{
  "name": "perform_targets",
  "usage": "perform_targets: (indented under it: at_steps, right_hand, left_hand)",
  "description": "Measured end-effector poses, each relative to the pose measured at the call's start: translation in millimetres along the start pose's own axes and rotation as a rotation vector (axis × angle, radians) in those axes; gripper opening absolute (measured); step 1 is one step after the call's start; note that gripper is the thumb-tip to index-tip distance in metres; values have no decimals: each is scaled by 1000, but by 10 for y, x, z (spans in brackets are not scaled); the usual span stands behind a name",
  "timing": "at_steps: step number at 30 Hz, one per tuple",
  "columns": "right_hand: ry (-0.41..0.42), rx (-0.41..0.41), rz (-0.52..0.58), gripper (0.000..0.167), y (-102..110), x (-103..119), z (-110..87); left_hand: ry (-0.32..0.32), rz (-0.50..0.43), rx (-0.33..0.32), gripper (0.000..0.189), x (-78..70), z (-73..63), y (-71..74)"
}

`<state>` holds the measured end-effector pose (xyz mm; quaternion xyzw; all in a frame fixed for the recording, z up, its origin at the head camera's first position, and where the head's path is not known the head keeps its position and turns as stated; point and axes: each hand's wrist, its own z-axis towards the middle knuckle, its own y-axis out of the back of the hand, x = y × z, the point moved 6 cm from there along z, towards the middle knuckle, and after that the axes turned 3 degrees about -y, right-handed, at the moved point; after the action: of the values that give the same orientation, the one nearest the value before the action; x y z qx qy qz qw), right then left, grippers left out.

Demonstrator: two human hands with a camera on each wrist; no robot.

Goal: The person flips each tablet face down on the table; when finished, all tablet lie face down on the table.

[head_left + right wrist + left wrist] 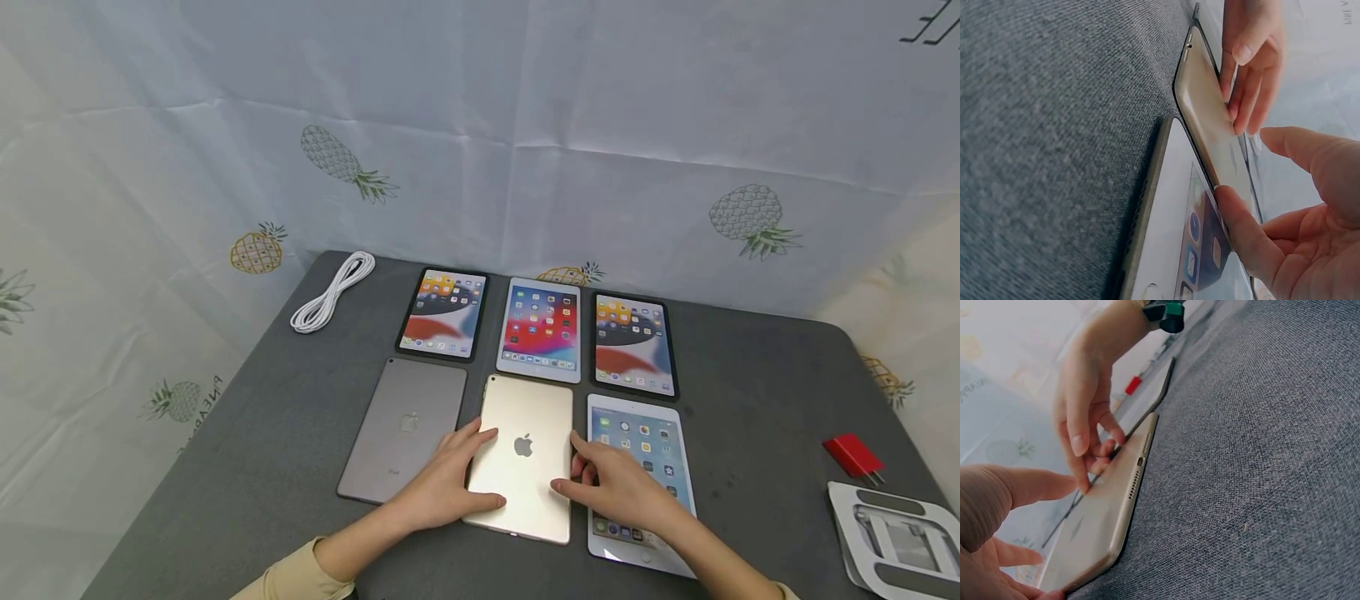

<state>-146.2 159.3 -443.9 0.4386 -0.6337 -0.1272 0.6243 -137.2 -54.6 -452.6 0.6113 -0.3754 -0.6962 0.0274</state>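
A gold tablet (525, 408) lies back side up on the dark grey table, between both hands. The left hand (442, 487) touches its left edge with fairly straight fingers, thumb raised over the gold back. At the right edge, a fingertip of the right hand (622, 487) makes contact; the thumb stands above the back and the other fingers bend loosely. Under the right hand and forearm, a white tablet (637, 412) lies screen up, partly hidden. Beside the left hand is a grey tablet (397, 396), back side up.
Behind them lie a black-framed tablet (444, 312), a white tablet with a red wallpaper (540, 329) and another black-framed tablet (633, 346), screens up. A coiled white cable (330, 296) sits back left. A red charger (855, 454) and white folding stand (896, 542) are at right.
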Motion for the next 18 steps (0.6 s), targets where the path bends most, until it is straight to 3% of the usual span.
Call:
perform_targets:
  at_steps: [18]
  right_hand:
    - [43, -2, 26, 83, -18, -21, -25]
  left_hand:
    - [-14, 2, -27, 77, -14, -4, -10]
